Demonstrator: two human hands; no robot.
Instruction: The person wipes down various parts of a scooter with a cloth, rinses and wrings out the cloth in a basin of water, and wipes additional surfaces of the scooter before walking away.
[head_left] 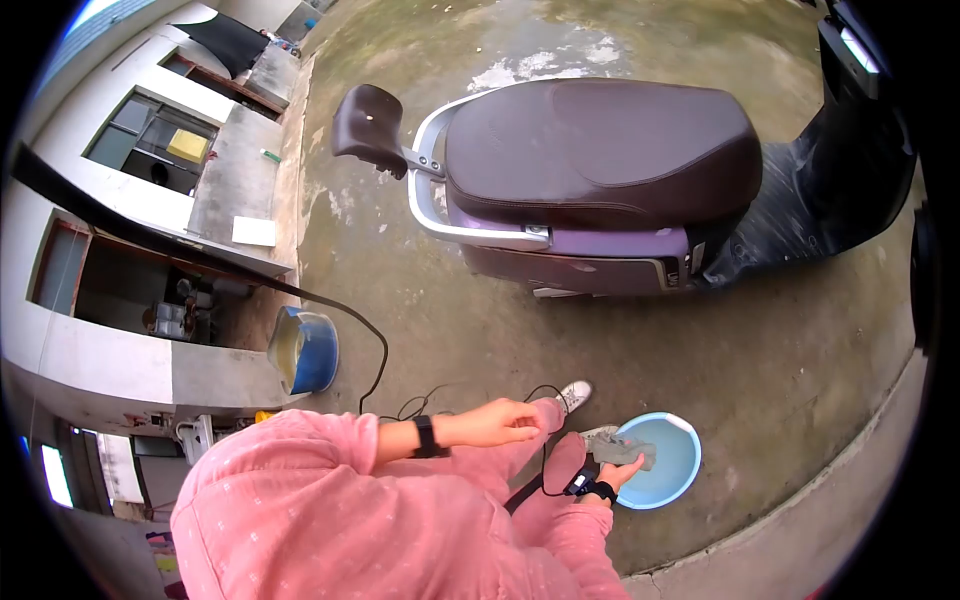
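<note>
Over the light blue basin (680, 462), my right hand (622, 472) grips a wet-looking grey cloth (630, 450). The basin stands on the ground by my feet and holds some water. My left hand (505, 422) is near my knee, its fingers curled in, and nothing shows in them. Beyond the basin stands a parked scooter with a dark brown seat (600, 150) and a purple body panel (620, 243). Neither hand touches the scooter.
A blue bucket (318, 352) stands by the building wall at left. A black cable (370, 335) runs down towards my feet. One white shoe (575, 396) shows past my leg. A low concrete edge (780, 520) curves along the lower right.
</note>
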